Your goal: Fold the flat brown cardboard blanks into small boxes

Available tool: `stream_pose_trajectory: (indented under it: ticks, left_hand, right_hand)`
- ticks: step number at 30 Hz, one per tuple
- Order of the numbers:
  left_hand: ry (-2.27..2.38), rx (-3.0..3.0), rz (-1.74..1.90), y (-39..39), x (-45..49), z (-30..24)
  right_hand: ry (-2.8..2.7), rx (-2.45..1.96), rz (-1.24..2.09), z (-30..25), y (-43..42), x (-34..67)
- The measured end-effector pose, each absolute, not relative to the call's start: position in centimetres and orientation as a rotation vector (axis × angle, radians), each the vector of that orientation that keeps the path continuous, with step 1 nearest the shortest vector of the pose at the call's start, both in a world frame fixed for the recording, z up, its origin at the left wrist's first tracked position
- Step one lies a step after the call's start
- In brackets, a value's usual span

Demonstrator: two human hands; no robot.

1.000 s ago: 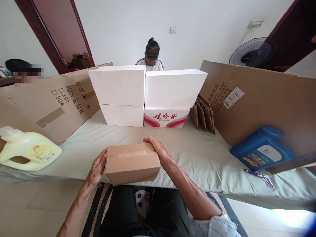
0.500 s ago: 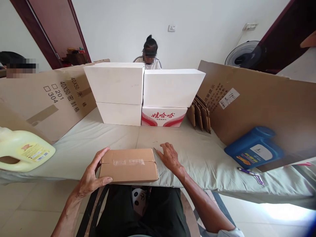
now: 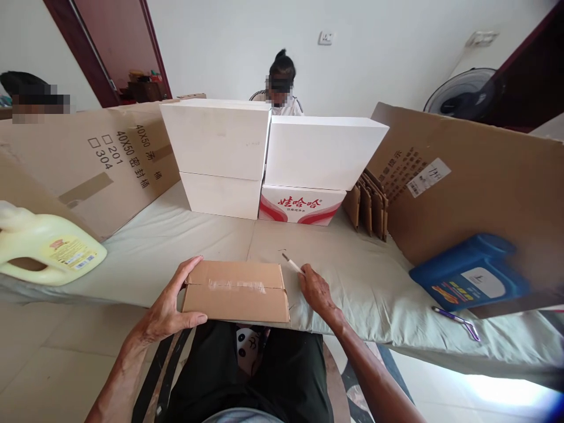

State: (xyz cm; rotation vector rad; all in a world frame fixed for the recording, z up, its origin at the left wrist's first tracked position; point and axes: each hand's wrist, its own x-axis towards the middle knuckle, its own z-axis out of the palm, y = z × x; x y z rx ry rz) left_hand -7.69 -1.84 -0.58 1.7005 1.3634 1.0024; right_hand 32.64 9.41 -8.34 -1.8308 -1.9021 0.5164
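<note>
A small brown cardboard box [image 3: 235, 302] lies on the cloth-covered table in front of me, with clear tape across its top seam. My left hand [image 3: 170, 302] grips its left end, fingers at the far corner and thumb along the near edge. Just right of the box, my right hand [image 3: 316, 289] pinches a slim white pen-like tool [image 3: 294, 264] with a dark tip. The tool points up and left, apart from the box; its exact kind is unclear.
Beyond stand stacked white boxes [image 3: 215, 141] and a red-and-white carton [image 3: 304, 205]. Large cardboard panels [image 3: 88, 170] flank the table. At left is a yellow jug [image 3: 66, 249]; at right, a blue bottle [image 3: 471, 273] and a purple-handled tool [image 3: 456, 321]. A person [image 3: 282, 88] sits opposite.
My right hand has closed from a looser, spread pose, and the white tool now shows clearly in it. My left hand stays on the box. The whole view has shifted slightly.
</note>
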Motion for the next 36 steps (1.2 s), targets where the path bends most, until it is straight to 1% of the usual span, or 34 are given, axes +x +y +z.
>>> stream_pose_trajectory:
  ticks: [3, 6, 9, 13, 20, 31, 36]
  left_hand:
    - [1.361, 1.747, 0.965, -2.0, -7.9, -0.7]
    - [1.377, 1.756, 0.952, -1.9, -7.8, -0.5]
    - [1.377, 1.737, 0.974, -1.7, -7.5, -0.5]
    - [1.358, 1.716, 0.990, -1.8, -7.2, -0.6]
    - [1.356, 1.687, 0.978, -2.0, -7.0, -0.2]
    - [1.333, 1.673, 1.002, -2.1, -6.8, 0.1]
    - [1.321, 1.657, 0.984, -2.1, -6.6, 0.4]
  right_hand:
    - [-1.853, -1.686, 0.586, -5.8, 8.8, 32.9]
    - [-1.828, -1.427, 0.742, -1.4, 7.1, 32.4]
    - [-1.980, -1.188, 0.917, 3.3, 5.0, 30.9]
    - [-2.213, -1.088, 0.966, 7.1, 3.2, 28.1]
    - [-2.403, -1.016, 0.954, 8.8, 3.3, 25.2]
    - [-2.422, -1.091, 0.976, 8.6, 4.0, 24.7]
    - [-2.472, -1.025, 0.929, 9.3, 4.1, 24.5]
